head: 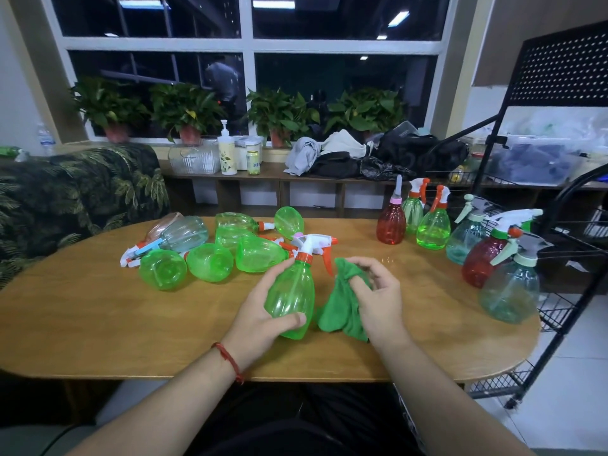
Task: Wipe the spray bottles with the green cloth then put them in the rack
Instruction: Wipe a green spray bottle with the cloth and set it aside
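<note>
Bottle (pixel 291 297), green, stands upright at table (pixel 98 324) centre, gripped by the left hand (pixel 260 315); at its 3 o'clock the right hand (pixel 378 297) clutches the cloth (pixel 342 307). Seven bottles lie heaped (pixel 210 251) at 11 o'clock, seven stand (pixel 460 238) at 2 o'clock before the rack (pixel 559 225). No writing on them is legible.

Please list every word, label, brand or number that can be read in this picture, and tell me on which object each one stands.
No text can be read with certainty.
Small yellow-green can on the wooden shelf: blue characters, too blurred to read.
White pump bottle with a floral label: a flower print, no legible words.
Clear plastic water bottle at the far left: label too small to read.
Green, red and teal plastic spray bottles on the table: no labels visible.
</note>
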Action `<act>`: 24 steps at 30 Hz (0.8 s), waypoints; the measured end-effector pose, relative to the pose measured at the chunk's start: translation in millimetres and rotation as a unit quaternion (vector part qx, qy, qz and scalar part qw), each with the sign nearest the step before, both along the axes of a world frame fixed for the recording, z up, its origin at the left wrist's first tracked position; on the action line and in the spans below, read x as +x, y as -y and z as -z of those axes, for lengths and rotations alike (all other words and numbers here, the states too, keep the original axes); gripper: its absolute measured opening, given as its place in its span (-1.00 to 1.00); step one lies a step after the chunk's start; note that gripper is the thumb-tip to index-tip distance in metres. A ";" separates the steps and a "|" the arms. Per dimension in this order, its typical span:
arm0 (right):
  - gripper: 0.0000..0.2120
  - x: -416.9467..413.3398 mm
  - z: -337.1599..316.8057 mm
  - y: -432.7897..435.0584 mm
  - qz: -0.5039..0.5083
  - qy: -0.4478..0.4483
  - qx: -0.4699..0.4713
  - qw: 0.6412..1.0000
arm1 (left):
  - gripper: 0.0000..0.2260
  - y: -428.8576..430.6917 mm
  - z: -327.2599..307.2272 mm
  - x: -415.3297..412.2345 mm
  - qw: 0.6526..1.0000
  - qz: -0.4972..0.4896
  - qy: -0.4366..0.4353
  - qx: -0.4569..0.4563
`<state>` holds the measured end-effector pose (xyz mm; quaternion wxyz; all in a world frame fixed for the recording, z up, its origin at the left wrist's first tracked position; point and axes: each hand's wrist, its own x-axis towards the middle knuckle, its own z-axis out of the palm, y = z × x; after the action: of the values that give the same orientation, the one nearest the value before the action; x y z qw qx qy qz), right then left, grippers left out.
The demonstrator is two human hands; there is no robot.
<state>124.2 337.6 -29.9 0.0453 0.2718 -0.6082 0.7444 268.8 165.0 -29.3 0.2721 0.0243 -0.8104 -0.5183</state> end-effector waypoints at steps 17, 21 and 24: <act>-0.67 6.7 2.9 6.2 0.148 -0.457 0.128 0.868 | -0.13 -16.4 7.9 1.6 0.984 0.006 -0.025 -0.175; -0.62 7.5 -3.8 9.7 0.204 -0.286 0.079 0.933 | -0.11 -16.8 4.7 4.6 0.985 0.010 -0.013 -0.172; -0.60 6.4 -20.1 4.5 0.183 -0.230 0.053 0.954 | -0.11 -18.4 4.5 6.7 0.985 0.007 -0.011 -0.174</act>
<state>130.5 333.1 -9.8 0.3051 0.3220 -0.6590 0.6074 275.5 183.4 -33.8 0.2774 -0.0353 -0.8854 -0.3712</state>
